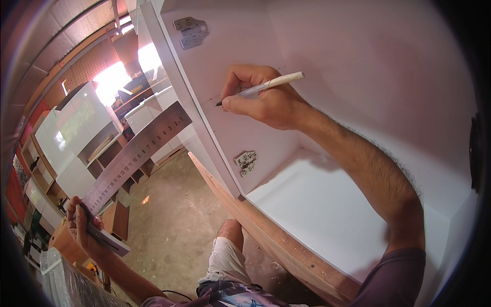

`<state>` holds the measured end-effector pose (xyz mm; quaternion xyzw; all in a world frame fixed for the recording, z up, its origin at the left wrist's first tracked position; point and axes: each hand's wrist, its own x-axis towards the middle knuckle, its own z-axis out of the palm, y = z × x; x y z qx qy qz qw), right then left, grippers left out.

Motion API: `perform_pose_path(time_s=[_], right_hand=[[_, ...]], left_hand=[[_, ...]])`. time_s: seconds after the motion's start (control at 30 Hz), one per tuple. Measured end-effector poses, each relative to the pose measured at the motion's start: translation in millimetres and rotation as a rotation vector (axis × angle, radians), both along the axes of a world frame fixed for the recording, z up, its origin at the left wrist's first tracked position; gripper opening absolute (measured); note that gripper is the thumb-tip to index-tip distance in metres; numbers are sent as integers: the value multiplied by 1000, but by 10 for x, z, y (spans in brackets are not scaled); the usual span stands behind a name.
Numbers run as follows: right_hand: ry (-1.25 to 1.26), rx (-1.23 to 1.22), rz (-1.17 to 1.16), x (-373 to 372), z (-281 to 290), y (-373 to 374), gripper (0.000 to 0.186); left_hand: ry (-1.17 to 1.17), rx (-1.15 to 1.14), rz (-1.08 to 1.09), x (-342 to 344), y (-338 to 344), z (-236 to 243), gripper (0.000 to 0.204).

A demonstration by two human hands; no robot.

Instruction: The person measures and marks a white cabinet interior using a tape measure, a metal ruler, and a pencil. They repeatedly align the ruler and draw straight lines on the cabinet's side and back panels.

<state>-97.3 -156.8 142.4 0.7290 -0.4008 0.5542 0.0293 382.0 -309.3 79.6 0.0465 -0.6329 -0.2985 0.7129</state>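
My right hand (pixel 268 105) is closed on a slim pen (pixel 287 80) with a pale end. Its dark tip meets the inner side wall of a white cabinet (pixel 327 46), where faint pencil-like marks show. Out to the left, my left hand (pixel 82 227) grips a try square (pixel 130 156) by its handle end. The square's broad steel blade carries a printed scale and slants up toward the cabinet's front edge; whether its far end touches that edge I cannot tell. Two metal hinge parts, an upper hinge plate (pixel 191 33) and a lower hinge plate (pixel 246 163), are fixed to the same wall.
A wooden beam (pixel 276 238) runs under the cabinet's front edge. Below lies a concrete floor (pixel 169 215), with my knee over it. White cabinets (pixel 76 133) and wooden shelving stand at the far left. Something wrapped in clear plastic (pixel 66 279) sits at lower left.
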Motion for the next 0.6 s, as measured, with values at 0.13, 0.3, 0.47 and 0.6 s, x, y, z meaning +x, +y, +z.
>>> perform_pose_path(time_s=[0.13,0.3,0.47,0.6], right_hand=[[-5,5,17,-12,3,-3,12],[-35,-34,15,-17,-11,-8,13],[-38,-56,-4,-11,-16,0,12],[-15,17,26,2,11,27,12]], left_hand=[[3,-5,5,2,8,5,27],[-1,-10,0,-6,10,1,27],[8,-8,-2,-43,45,-3,27],[26,15,-6,-56,57,4,27]])
